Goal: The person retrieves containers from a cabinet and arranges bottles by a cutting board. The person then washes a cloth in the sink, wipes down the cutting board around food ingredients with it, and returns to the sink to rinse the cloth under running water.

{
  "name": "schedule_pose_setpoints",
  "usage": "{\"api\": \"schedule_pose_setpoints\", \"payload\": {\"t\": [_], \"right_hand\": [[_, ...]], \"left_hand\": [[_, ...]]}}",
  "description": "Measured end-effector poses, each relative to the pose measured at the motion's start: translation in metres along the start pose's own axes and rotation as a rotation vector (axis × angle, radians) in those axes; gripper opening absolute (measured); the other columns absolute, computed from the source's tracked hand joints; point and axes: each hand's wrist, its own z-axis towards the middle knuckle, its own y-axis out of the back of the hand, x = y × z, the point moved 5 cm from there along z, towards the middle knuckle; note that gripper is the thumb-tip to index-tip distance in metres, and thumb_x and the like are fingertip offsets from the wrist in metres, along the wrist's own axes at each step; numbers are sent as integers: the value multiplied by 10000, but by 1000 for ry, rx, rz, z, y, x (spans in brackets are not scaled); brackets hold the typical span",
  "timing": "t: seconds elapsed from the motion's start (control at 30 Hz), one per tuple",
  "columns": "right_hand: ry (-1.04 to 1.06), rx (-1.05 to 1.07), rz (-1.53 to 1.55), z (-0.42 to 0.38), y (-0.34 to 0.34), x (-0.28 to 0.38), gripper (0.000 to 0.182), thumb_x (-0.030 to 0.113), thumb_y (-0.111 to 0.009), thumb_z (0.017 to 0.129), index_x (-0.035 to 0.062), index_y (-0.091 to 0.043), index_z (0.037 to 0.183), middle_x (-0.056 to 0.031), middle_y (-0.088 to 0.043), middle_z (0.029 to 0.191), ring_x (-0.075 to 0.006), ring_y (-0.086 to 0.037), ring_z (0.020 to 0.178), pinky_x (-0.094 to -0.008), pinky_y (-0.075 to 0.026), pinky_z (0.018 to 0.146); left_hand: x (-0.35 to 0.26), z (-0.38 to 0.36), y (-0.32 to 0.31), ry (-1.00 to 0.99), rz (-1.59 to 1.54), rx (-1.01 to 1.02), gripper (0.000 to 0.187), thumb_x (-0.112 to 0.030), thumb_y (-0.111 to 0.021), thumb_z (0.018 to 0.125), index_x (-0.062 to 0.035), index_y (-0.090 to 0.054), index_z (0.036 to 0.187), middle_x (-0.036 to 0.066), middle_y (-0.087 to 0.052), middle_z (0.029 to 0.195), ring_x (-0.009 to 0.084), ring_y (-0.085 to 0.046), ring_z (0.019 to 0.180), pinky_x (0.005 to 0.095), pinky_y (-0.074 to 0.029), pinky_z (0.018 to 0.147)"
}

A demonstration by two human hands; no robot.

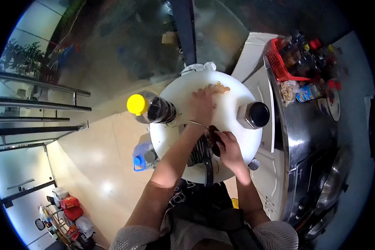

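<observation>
1. Right hand, as I see it, has its fingers curled over a small, dark reddish-brown object, gripping it over the near half of the round white desk.
2. The left hand reaches farther across, palm down, beside some pale yellow, knobbly pieces at the far side of the desk. It's blurred, so I can't tell whether its fingers are spread or closed, or whether they touch those pieces. A thin pale band circles that wrist.
3. Just beside the dark object, on the person's left, lies a black, ridged item, partly hidden by the forearm. A curved black handle points back toward the person's body.
4. Out at the left edge of the desk is a clear jar with a bright yellow lid and dark contents. Opposite, near the right edge, there's a clear, flat-sided jar with a black lid.
5. Below the desk's left side I can see a translucent container with a blue cap and handle.
6. Over to the right, a red plastic basket full of bottles sits on the shiny metal counter.
</observation>
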Motion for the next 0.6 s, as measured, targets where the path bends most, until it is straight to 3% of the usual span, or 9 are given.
{"api": "schedule_pose_setpoints", "payload": {"t": [0.1, 0.2, 0.27, 0.33, 0.4, 0.47, 0.5, 0.53, 0.6], "right_hand": [[21, 16, -19, -2, 1, 4, 356, -28, -507, 701, 19, -514, 1054, -172, -498, 962, -345, -469, 913, -367, -389, 809], [-43, 82, -2, 1, 11, 18, 325, -34, -512, 714, 0, -517, 1037, -180, -518, 966, -333, -495, 913, -337, -398, 809], [122, 77, 59, 10, 24, 43, 329, -18, -509, 716, 4, -509, 1044, -185, -515, 969, -347, -482, 925, -373, -386, 818], [137, 5, 54, 31, 31, 70, 306, 17, -523, 744, 4, -486, 1047, -191, -519, 984, -353, -484, 941, -377, -385, 820], [230, -71, 154, 72, 27, 99, 293, 27, -537, 745, -3, -481, 1032, -192, -523, 990, -357, -489, 950, -387, -378, 830], [358, -150, 23, 128, -1, 91, 315, 24, -541, 736, 11, -475, 1044, -203, -519, 1015, -356, -490, 955, -394, -377, 841], [316, -78, -3, 162, -21, 78, 320, 39, -542, 734, 10, -476, 1046, -200, -524, 1010, -355, -486, 955, -380, -371, 851], [292, -54, -118, 193, -44, 59, 312, 80, -541, 745, 27, -494, 1049, -165, -517, 1045, -338, -459, 996, -414, -365, 849], [195, -111, -297, 216, -84, 17, 318, 115, -543, 749, 82, -515, 1064, -110, -493, 1094, -307, -430, 1021, -443, -375, 806]], "left_hand": [[-12, -11, -9, -160, -224, -261, 511, -139, -643, 675, -52, -413, 1123, 155, -488, 941, 293, -482, 887, 379, -427, 741], [-10, -51, 38, -126, -467, -205, 534, -118, -678, 649, -39, -407, 1103, 162, -471, 971, 309, -472, 893, 396, -402, 771], [6, -104, 80, -201, -483, -462, 636, -100, -720, 609, -14, -357, 1124, 176, -431, 1038, 314, -448, 930, 398, -378, 813], [39, -139, 108, 77, -247, -915, 823, -104, -777, 540, 10, -277, 1184, 172, -385, 1105, 306, -426, 988, 380, -350, 864], [66, -114, 124, 144, -428, -910, 959, -124, -810, 485, 22, -208, 1216, 163, -363, 1131, 286, -402, 1035, 353, -318, 907], [78, -88, 122, 160, -561, -841, 1010, -132, -813, 478, 30, -166, 1237, 150, -393, 1117, 258, -405, 1052, 329, -285, 940], [93, -75, 108, 170, -778, -756, 877, -115, -793, 503, 35, -284, 1201, 134, -433, 1105, 220, -455, 1002, 313, -337, 898], [103, -71, 103, 170, -775, -757, 877, -115, -793, 503, 35, -284, 1201, 134, -433, 1105, 220, -455, 1002, 313, -337, 898], [116, -69, 99, 143, -678, -771, 617, -84, -756, 551, 19, -462, 1083, 101, -513, 1013, 182, -516, 893, 295, -406, 813]]}}
